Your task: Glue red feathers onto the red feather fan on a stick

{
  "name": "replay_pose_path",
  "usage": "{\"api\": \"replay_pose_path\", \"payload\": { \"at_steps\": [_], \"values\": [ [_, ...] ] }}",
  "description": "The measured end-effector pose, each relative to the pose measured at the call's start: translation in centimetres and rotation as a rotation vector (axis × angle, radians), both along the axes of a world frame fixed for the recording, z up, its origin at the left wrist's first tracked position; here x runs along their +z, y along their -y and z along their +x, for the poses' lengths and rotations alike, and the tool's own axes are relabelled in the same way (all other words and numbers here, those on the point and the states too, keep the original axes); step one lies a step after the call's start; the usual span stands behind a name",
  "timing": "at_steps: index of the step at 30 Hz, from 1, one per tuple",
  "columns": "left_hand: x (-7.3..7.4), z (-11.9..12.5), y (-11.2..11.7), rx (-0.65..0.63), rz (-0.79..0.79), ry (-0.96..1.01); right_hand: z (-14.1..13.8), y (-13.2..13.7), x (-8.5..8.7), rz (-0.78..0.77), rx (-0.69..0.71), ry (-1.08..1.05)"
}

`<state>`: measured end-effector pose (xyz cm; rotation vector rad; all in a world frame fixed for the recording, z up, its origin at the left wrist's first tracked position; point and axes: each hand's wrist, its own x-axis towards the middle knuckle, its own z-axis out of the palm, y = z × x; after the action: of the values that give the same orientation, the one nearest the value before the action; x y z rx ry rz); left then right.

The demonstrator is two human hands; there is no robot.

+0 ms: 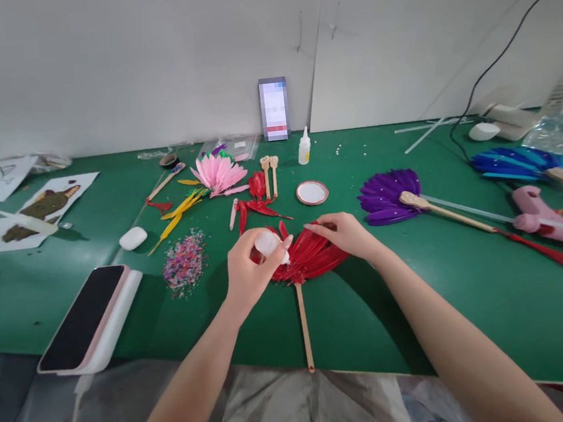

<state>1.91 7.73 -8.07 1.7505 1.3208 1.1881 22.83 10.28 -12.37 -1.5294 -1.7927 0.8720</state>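
Observation:
A fan of red feathers (316, 254) with a wooden handle (305, 329) lies at the table's front edge, its handle pointing toward me. My left hand (243, 269) is closed around a small white glue bottle (267, 242), tipped so its nozzle end points down at the feathers near the top of the handle. On the fan's upper right edge, my right hand (347, 232) has thumb and fingers closed on the red feathers. Its fingertips partly cover them. Some feathers on the left are hidden behind my left hand.
Beyond the fan are loose red feathers (257, 188), a white dish (312, 192), a glue bottle (304, 148) and a pink feather fan (219, 174). Colourful chips (185, 263) and a phone (85, 319) lie left. Right are a purple fan (390, 196) and pink glue gun (549, 223).

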Motion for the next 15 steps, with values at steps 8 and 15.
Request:
{"api": "replay_pose_path", "payload": {
  "at_steps": [8,15],
  "values": [
    [0.21,0.06,0.06,-0.025,-0.001,-0.020,0.02,-0.02,-0.01,0.026,0.025,0.042],
    [0.23,0.01,0.05,-0.020,0.013,-0.036,0.08,-0.04,0.02,0.033,0.040,0.063]
  ]
}}
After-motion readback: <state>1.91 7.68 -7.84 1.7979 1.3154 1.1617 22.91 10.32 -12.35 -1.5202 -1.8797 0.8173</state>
